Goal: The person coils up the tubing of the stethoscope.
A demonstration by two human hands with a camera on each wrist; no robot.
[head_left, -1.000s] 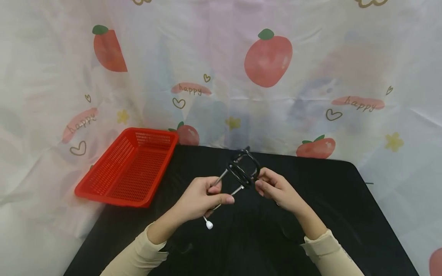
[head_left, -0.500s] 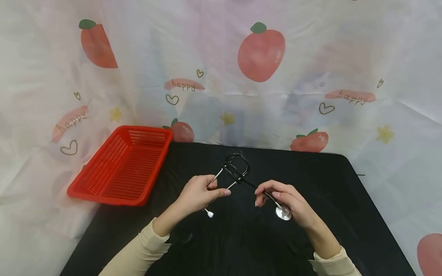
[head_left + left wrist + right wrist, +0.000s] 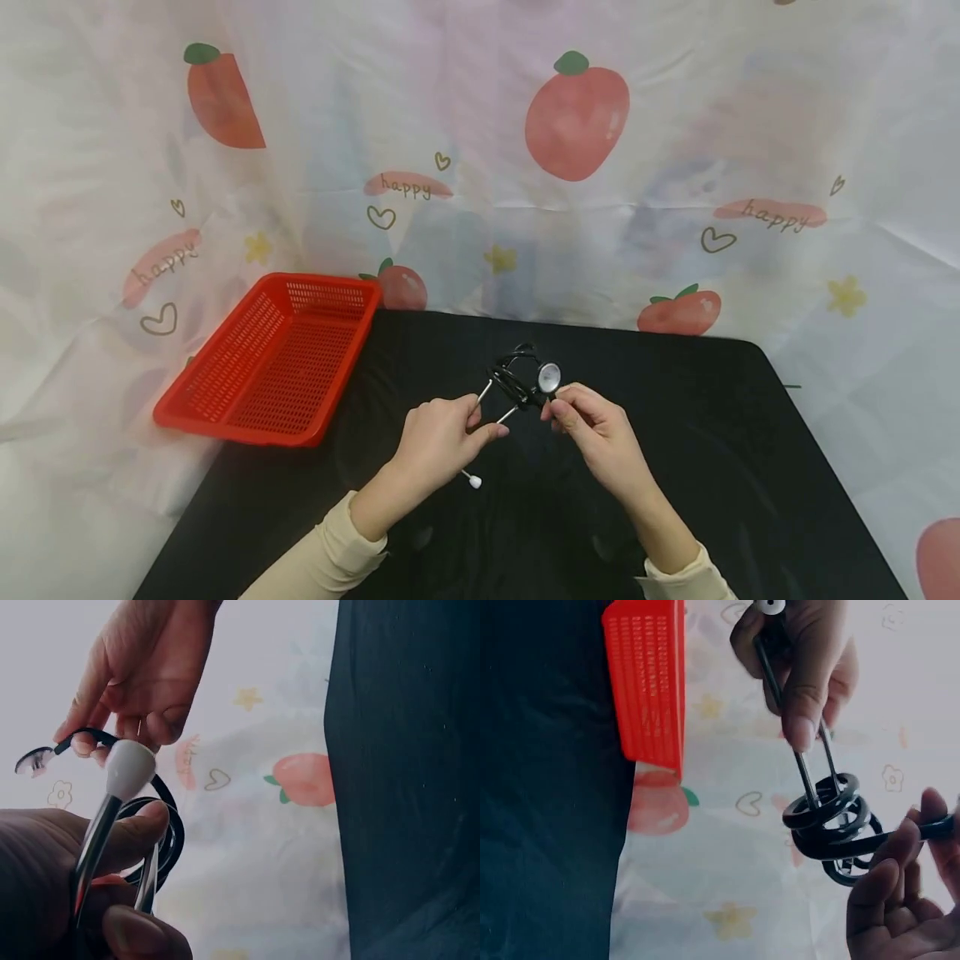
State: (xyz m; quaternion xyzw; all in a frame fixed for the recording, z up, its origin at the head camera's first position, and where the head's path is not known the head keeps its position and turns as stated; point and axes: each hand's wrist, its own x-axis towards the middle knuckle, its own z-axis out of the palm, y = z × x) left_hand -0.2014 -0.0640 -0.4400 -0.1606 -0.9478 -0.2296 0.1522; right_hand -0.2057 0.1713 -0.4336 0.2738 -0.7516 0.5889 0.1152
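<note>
The left hand grips the slim silver metal ear tubes of a coiled, black-tubed stethoscope held above the black table, right of the red plastic mesh basket. The right hand pinches the black tubing near the round silver chest piece.

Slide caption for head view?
Left hand grips the metal tubes of a stethoscope; right hand pinches it near the chestpiece; red basket at left.
</note>
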